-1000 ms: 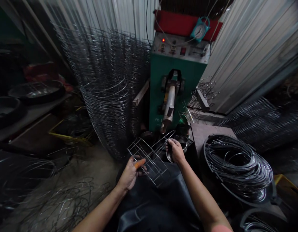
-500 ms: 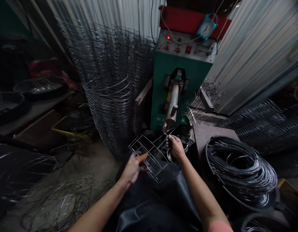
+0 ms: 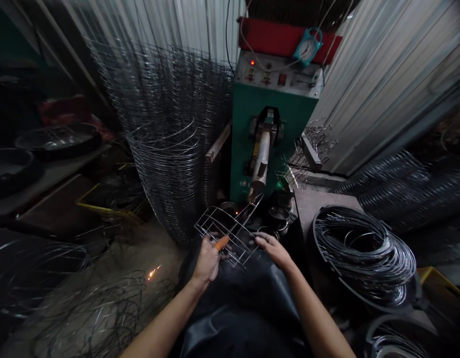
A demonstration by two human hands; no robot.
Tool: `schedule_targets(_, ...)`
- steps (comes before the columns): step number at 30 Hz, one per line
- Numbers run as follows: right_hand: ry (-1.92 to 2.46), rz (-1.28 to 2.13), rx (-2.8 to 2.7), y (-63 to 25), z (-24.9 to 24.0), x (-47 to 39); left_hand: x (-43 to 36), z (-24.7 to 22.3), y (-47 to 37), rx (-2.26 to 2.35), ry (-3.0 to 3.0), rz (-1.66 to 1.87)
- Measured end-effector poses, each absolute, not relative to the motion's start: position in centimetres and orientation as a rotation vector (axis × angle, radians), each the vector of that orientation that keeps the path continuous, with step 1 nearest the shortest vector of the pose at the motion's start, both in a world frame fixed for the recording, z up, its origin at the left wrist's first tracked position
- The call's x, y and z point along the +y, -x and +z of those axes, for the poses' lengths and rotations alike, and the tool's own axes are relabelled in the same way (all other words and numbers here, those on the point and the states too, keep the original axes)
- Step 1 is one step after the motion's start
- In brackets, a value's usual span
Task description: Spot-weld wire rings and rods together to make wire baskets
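A small wire frame is held over my lap, its far end at the lower tip of the machine's metal arm. My left hand grips the frame's left side, with an orange cover on one finger. At the frame's right edge, my right hand has its fingers closed around a wire. The green machine stands straight ahead, its red light lit.
Tall stacks of wire baskets rise at the left. Coiled wires fill a round tub at the right. Loose wires lie on the floor, with orange sparks above them. A blue clock hangs on the machine.
My right hand has moved down and slightly left along the frame, away from the machine tip. The frame has tilted a little. Sparks have appeared at the lower left.
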State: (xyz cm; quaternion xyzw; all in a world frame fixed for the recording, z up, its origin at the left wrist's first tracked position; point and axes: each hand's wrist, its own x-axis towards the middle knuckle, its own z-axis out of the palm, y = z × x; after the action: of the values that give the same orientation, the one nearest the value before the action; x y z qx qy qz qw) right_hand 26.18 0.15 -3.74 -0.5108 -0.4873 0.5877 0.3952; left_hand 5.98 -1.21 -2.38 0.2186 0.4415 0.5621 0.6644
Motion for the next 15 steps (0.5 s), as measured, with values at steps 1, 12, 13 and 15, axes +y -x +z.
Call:
schedule_targets(1, 1.305, 1.456, -1.325, -26.1, -4.1, -0.7, -1.4, -2.5, -6.1, 0.997, -0.505, 1.289)
schedule_targets(12, 1.369, 1.054, -1.474, -24.3, -5.7, -1.5, -1.2, -4.3, -6.2, 0.89, -0.433, 1.353)
schedule_targets(13, 1.355, 1.034, -1.476, -24.1, -5.9, -1.6, -0.9, -4.4, -6.1, 0.863, -0.41, 1.348)
schedule_targets(15, 1.327, 1.013, -1.488, -23.6, -6.4, -1.8, -0.1, -4.7, -5.8, 0.808, -0.379, 1.337)
